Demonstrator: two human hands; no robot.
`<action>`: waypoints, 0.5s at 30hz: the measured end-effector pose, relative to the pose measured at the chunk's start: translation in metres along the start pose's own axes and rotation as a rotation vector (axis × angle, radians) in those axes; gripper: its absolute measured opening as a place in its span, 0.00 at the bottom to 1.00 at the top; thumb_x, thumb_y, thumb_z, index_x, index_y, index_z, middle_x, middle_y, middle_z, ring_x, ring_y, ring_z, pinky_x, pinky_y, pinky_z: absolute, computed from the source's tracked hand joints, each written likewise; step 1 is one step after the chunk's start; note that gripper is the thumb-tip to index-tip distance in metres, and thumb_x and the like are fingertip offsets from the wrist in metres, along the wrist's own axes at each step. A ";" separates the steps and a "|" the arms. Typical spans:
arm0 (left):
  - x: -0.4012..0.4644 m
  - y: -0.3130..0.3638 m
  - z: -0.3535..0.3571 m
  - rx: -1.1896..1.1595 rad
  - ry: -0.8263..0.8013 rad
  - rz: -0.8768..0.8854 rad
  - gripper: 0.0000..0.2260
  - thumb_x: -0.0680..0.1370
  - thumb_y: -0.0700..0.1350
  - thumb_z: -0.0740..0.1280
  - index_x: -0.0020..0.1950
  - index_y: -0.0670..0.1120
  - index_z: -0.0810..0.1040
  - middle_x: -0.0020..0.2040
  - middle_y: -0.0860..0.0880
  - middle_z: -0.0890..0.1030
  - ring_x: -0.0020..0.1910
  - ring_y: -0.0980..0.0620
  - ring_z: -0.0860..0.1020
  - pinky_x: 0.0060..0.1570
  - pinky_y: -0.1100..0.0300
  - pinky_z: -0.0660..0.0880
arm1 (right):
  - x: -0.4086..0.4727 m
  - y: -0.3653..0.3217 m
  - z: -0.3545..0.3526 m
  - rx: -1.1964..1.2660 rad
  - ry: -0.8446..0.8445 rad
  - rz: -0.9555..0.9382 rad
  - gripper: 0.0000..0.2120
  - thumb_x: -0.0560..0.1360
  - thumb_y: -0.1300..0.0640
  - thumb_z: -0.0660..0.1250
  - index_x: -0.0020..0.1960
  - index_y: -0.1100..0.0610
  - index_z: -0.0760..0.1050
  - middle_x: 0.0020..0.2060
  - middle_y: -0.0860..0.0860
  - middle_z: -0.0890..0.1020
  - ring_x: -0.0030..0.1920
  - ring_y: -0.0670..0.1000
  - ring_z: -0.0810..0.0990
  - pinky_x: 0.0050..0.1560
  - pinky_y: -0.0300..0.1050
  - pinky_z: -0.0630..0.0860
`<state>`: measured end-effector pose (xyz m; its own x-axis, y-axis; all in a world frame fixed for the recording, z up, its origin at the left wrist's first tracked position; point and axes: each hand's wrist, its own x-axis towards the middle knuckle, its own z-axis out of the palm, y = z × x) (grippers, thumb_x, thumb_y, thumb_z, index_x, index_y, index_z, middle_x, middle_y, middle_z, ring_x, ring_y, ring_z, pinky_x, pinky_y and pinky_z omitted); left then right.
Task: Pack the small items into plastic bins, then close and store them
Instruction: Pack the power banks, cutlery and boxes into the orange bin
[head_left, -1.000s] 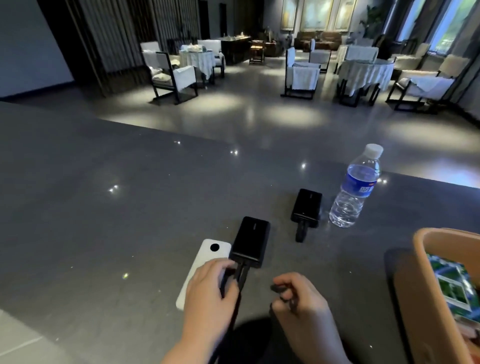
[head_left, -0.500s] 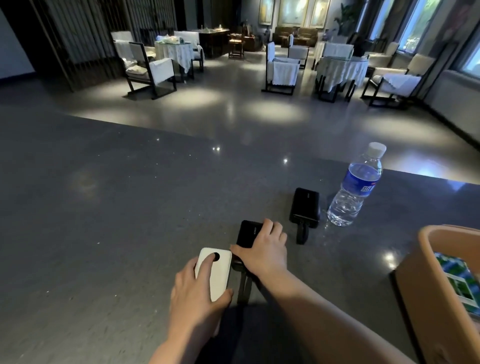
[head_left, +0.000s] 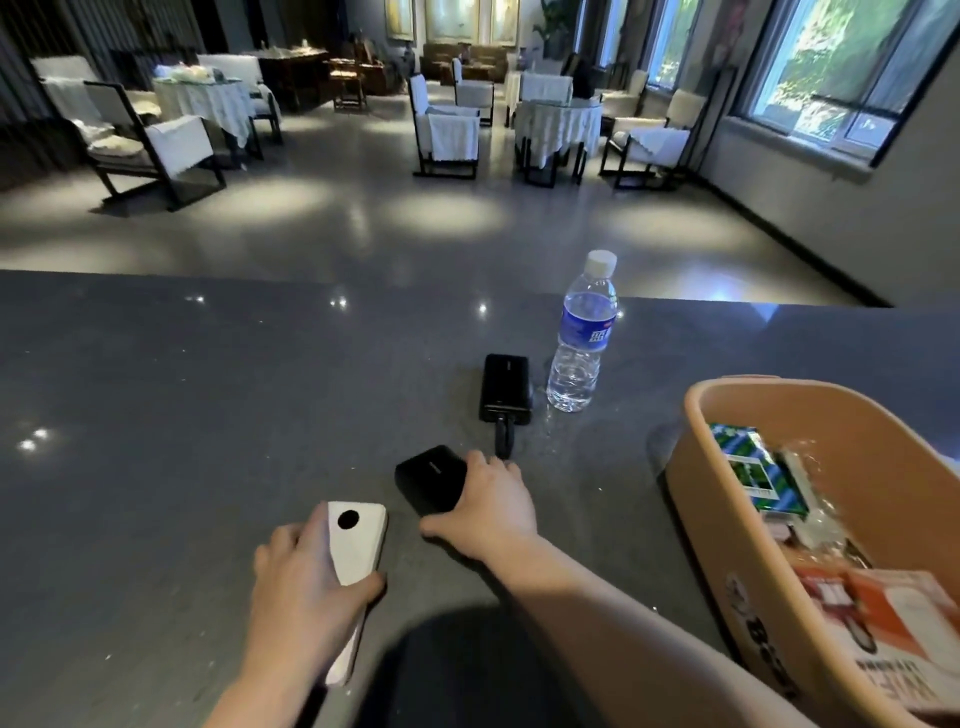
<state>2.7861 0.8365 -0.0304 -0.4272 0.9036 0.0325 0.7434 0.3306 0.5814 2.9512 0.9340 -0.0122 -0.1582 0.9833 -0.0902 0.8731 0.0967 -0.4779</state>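
On the dark stone counter (head_left: 156, 415), the left hand (head_left: 306, 587) wraps its fingers (head_left: 317, 525) around a white power bank (head_left: 358, 540), thumb under its near end. The right hand (head_left: 488, 504) clasps the black power bank (head_left: 431, 478) beside it. A second black power bank (head_left: 506, 387) with a short cable lies farther off, just beside a water bottle (head_left: 584, 338). To the right stands the tan plastic bin (head_left: 727, 519), already holding packets. Carrying both packs across at once risks a slip on the polished top, or an elbow clipping the bottle. Beyond, a dim lounge with draped chairs (head_left: 447, 130) and a window (head_left: 852, 67).
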 end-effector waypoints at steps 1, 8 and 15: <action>-0.001 0.002 0.000 -0.016 0.003 0.018 0.34 0.59 0.50 0.76 0.64 0.52 0.70 0.48 0.50 0.68 0.48 0.50 0.60 0.47 0.54 0.65 | -0.008 0.006 -0.005 0.045 0.021 0.016 0.37 0.59 0.39 0.75 0.62 0.54 0.70 0.56 0.52 0.77 0.60 0.54 0.71 0.56 0.47 0.74; -0.011 0.062 0.002 -0.163 0.004 0.200 0.44 0.57 0.47 0.80 0.72 0.52 0.68 0.52 0.53 0.69 0.56 0.50 0.65 0.54 0.55 0.66 | -0.066 0.036 -0.081 0.275 0.195 -0.032 0.41 0.56 0.39 0.73 0.67 0.46 0.69 0.55 0.41 0.76 0.59 0.44 0.71 0.54 0.38 0.70; -0.029 0.166 0.016 -0.351 -0.029 0.432 0.44 0.58 0.47 0.81 0.70 0.61 0.66 0.52 0.59 0.68 0.58 0.54 0.68 0.57 0.55 0.68 | -0.126 0.104 -0.191 0.300 0.371 -0.126 0.40 0.55 0.39 0.73 0.67 0.41 0.69 0.55 0.35 0.74 0.59 0.38 0.71 0.58 0.35 0.69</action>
<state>2.9301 0.8693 0.0527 -0.1032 0.9457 0.3084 0.6293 -0.1780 0.7565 3.1504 0.8499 0.1162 -0.0319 0.9607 0.2757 0.6775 0.2236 -0.7007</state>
